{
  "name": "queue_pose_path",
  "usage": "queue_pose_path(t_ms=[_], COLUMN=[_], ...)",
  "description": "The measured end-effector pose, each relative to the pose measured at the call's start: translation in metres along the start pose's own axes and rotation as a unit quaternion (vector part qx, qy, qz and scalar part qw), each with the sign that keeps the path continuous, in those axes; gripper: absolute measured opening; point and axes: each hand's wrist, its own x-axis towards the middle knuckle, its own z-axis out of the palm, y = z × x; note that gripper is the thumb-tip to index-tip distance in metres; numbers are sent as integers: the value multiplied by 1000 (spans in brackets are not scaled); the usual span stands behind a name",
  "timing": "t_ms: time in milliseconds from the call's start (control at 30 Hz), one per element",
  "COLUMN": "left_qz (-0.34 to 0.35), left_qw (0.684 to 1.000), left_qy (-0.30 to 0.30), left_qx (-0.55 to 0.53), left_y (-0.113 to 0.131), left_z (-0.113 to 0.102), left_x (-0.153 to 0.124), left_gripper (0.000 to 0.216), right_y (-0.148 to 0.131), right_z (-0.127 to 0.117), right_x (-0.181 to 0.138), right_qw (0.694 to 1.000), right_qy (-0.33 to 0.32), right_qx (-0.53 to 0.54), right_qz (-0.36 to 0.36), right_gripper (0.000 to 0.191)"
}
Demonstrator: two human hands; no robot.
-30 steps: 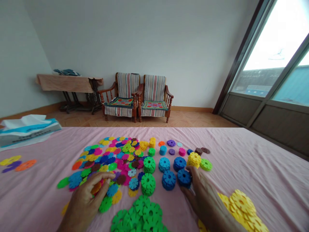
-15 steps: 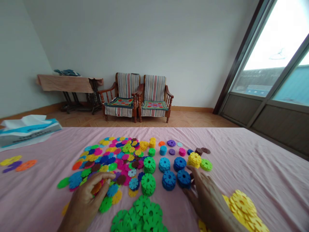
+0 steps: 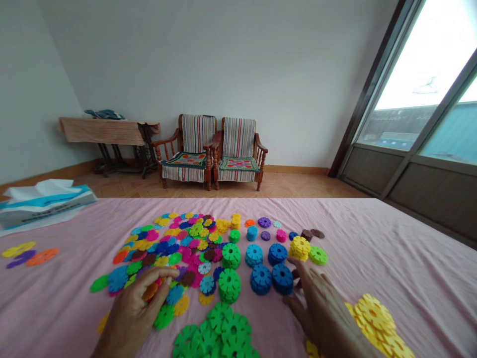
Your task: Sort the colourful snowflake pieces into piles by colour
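My right hand (image 3: 316,296) is just right of a dark blue stack of notched plastic discs (image 3: 282,278), thumb and fingers apart and holding nothing. Beside that stand another dark blue stack (image 3: 278,253), a medium blue stack (image 3: 261,279) and a light blue stack (image 3: 254,254). Two green stacks (image 3: 229,285) form a column to their left. A yellow stack (image 3: 299,247) rises just beyond my right fingertips. Over the mixed loose discs (image 3: 164,247), my left hand (image 3: 139,301) is curled, thumb and index finger close together; whatever it holds is hidden.
Loose green discs (image 3: 218,333) lie heaped at the front, loose yellow discs (image 3: 376,318) at front right. Smaller coloured discs and stacks, among them a purple disc (image 3: 264,222), line the back. A tissue pack (image 3: 48,204) sits far left on the pink cloth (image 3: 372,238).
My right fingers have come slightly away from the near dark blue stack, which sits a little further left. My left hand has stayed nearly still.
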Motion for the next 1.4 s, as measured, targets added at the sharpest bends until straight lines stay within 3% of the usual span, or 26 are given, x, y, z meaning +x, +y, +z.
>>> queue_pose_path(t_ms=[167, 367, 533, 733, 1100, 1400], left_qz=[-2, -2, 6, 8, -4, 8], left_qw=[1000, 1000, 1000, 1000, 996, 997], left_qy=[0, 3, 9, 9, 84, 71], left_qx=[-5, -1, -3, -8, -16, -14], left_y=[0, -2, 0, 6, 20, 23], left_z=[0, 2, 1, -1, -10, -9], left_x=[0, 0, 0, 1, -1, -1], left_gripper=[30, 29, 29, 28, 28, 27], right_y=[0, -35, -45, -49, -42, -48], right_z=[-10, -27, -15, -4, 21, 19], right_x=[7, 30, 40, 39, 32, 29], right_qw=[998, 991, 990, 988, 983, 985], right_qy=[36, -35, -69, -56, -24, -29], right_qx=[0, -8, -27, -59, -59, -43], right_qz=[-60, -130, -119, -129, -175, -167], right_gripper=[43, 49, 65, 74, 74, 71])
